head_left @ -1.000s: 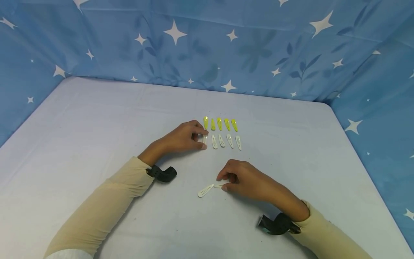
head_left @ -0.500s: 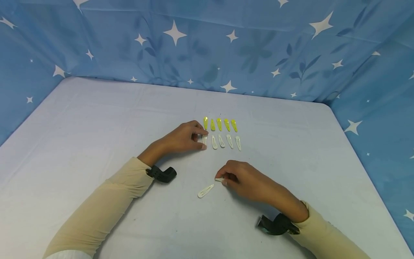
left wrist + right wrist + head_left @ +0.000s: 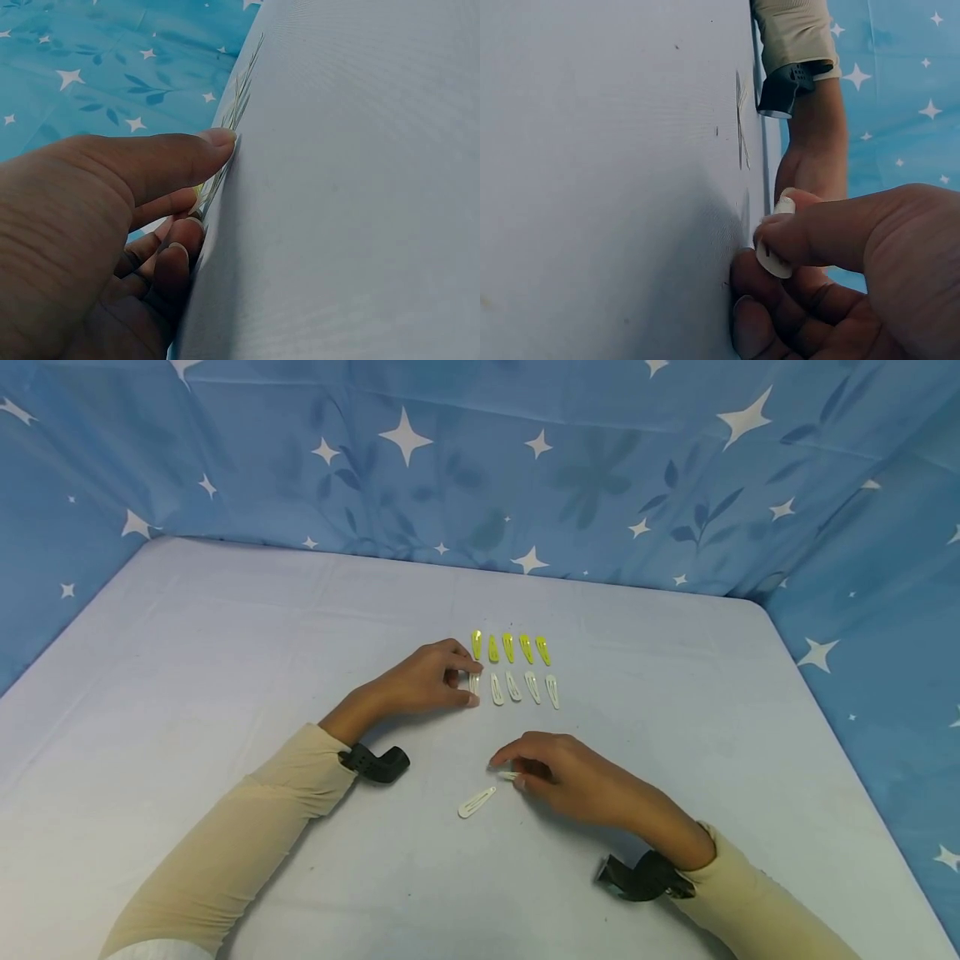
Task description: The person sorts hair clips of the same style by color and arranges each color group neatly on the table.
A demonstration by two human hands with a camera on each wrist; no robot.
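In the head view my left hand [image 3: 426, 678] is at the left end of a row of white snap hair clips. Its thumb and index finger pinch the ends of one white hair clip [image 3: 474, 683], which lies on the table. Nearer to me, my right hand [image 3: 573, 775] holds another white hair clip [image 3: 774, 264] between thumb and fingers, just off the table; the fingers cover part of it. A loose white hair clip [image 3: 477, 802] lies slantwise to the left of that hand. Several white clips [image 3: 513, 687] stand side by side right of my left fingertips.
Behind the white row runs a row of several yellow hair clips [image 3: 508, 647]. All lie on a white cloth-covered table [image 3: 300, 610]. A blue star-patterned curtain [image 3: 480, 460] hangs along its back and right edges. Each wrist wears a black camera [image 3: 378, 764].
My right hand has lifted its white hair clip away from the loose one, and its index finger has since stretched out to the left. The left hand has stayed put.
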